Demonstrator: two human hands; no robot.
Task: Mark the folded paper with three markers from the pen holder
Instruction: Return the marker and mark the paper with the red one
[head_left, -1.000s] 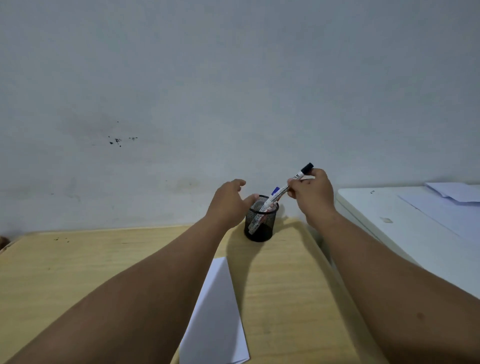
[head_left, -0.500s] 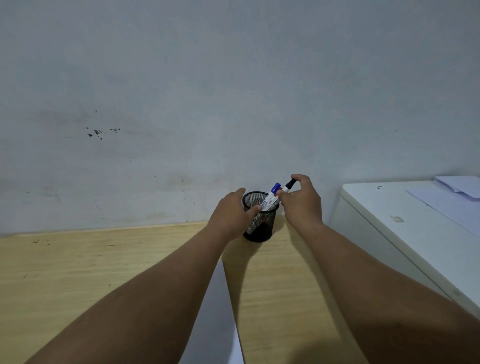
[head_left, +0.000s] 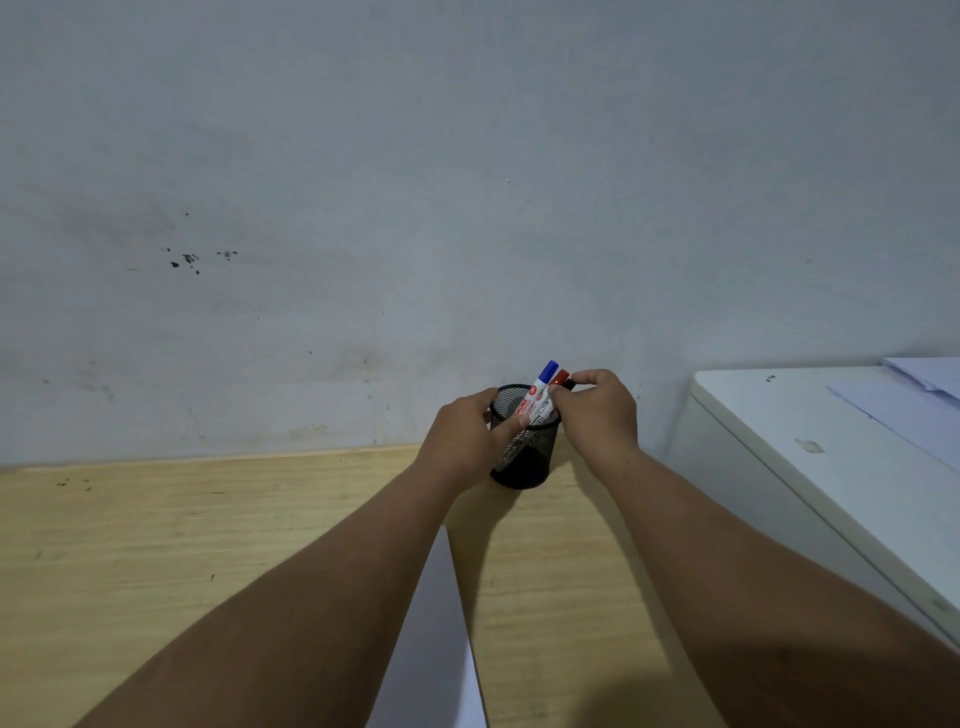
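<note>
A black mesh pen holder (head_left: 524, 462) stands on the wooden desk near the wall. My left hand (head_left: 470, 434) grips its left side, thumb across the rim. A blue-capped marker (head_left: 543, 382) and a red-capped marker (head_left: 559, 376) stick up out of it. My right hand (head_left: 597, 410) is pinched over the holder's right rim, fingertips on a black-capped marker (head_left: 570, 384) that is mostly hidden behind them. The folded white paper (head_left: 436, 649) lies on the desk between my forearms, partly covered by the left arm.
A white cabinet top (head_left: 810, 467) adjoins the desk on the right, with loose white sheets (head_left: 914, 395) at its far end. A grey wall (head_left: 467, 208) rises directly behind the holder. The wooden desk (head_left: 156, 545) stretches to the left.
My right hand has lowered the black-capped marker from a slant above the holder down into it. My left hand has closed around the holder's side.
</note>
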